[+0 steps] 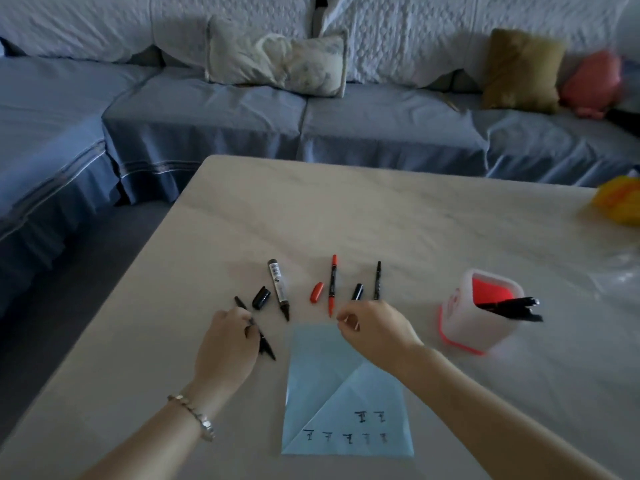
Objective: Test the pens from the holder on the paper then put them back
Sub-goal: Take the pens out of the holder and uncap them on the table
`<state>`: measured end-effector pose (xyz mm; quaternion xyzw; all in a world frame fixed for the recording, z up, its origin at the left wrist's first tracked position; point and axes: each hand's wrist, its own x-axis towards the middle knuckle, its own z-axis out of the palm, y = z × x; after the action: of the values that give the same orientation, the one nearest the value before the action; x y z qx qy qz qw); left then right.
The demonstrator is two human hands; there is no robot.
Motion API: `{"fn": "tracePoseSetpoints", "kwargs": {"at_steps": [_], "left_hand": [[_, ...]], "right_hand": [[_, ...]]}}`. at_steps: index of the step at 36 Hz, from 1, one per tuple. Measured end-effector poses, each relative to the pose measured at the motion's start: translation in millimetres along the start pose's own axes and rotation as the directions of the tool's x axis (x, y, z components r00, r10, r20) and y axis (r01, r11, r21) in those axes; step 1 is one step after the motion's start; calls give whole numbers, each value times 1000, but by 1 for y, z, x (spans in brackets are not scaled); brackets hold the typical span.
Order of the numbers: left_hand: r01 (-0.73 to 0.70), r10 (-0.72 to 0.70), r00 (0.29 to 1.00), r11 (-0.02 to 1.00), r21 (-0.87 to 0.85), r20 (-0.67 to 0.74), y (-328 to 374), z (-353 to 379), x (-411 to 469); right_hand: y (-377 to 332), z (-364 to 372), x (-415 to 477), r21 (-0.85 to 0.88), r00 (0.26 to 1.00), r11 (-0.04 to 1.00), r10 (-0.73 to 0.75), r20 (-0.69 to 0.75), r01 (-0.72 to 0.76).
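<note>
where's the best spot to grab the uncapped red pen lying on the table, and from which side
Grip the red pen around mid-barrel, coming straight down from above with thumb and finger on its left and right flanks. It lies flat, pointing away from the person, bare tip nearest the blue paper, so a mid-barrel pinch avoids ink. Its red cap lies just left, so keep the fingers narrow. The right hand is nearest.

The bench point(381, 209) is pale beige with faint marbling. The paper point(322, 368) near its front edge is light blue with black marks. The pens are black, save one red pen point(333, 285) with a red cap point(316, 292). The holder point(481, 310) is white, red inside and at its base.
</note>
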<state>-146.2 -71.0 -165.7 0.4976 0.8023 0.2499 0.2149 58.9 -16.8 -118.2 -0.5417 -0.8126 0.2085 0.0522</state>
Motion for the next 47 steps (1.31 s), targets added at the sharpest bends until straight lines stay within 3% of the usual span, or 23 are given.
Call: {"fn": "tracePoseSetpoints", "kwargs": {"at_steps": [5, 8, 10, 16, 19, 23, 29, 34, 37, 41, 45, 47], "left_hand": [[-235, 221, 959, 970, 61, 177, 53, 3, 0], [-325, 286, 916, 940, 100, 282, 87, 10, -6], [-353, 314, 894, 933, 72, 319, 106, 15, -10], [-388, 361, 850, 922, -10, 383, 137, 25, -28], [-375, 350, 850, 927, -15, 395, 136, 27, -33], [-371, 335, 844, 929, 5, 419, 127, 27, -36], [-321, 284, 859, 947, 16, 427, 116, 23, -32], [-260, 313, 856, 948, -182, 410, 127, 23, -36], [-88, 280, 849, 911, -402, 448, 143, 19, -40], [328, 166, 783, 709, -624, 600, 161, 10, -40], [409, 142, 829, 506, -760, 541, 159, -3, -40], [403, 96, 861, 470, -785, 499, 152, -9, -39]], "right_hand": [[52, -58, -22, -44, 973, 994, 92, -211, -104], [85, -93, -37, 33, 885, 987, 157, -438, -159], [106, -112, -47, 45, 838, 969, 232, -494, -241], [147, -119, -59, -4, 801, 823, 551, -234, -567], [152, -114, -57, 59, 781, 799, 599, -176, -599], [156, -112, -52, 75, 766, 793, 604, -219, -604], [135, -123, -63, 158, 774, 893, 444, -451, -421], [86, -112, -77, 196, 685, 970, 239, -689, -142], [58, -93, -72, 173, 650, 983, 97, -753, 53], [28, -55, -62, 105, 674, 961, -98, -733, 254], [10, -25, -54, 58, 671, 920, -239, -702, 388], [5, -17, -53, 88, 692, 902, -260, -674, 424]]}}
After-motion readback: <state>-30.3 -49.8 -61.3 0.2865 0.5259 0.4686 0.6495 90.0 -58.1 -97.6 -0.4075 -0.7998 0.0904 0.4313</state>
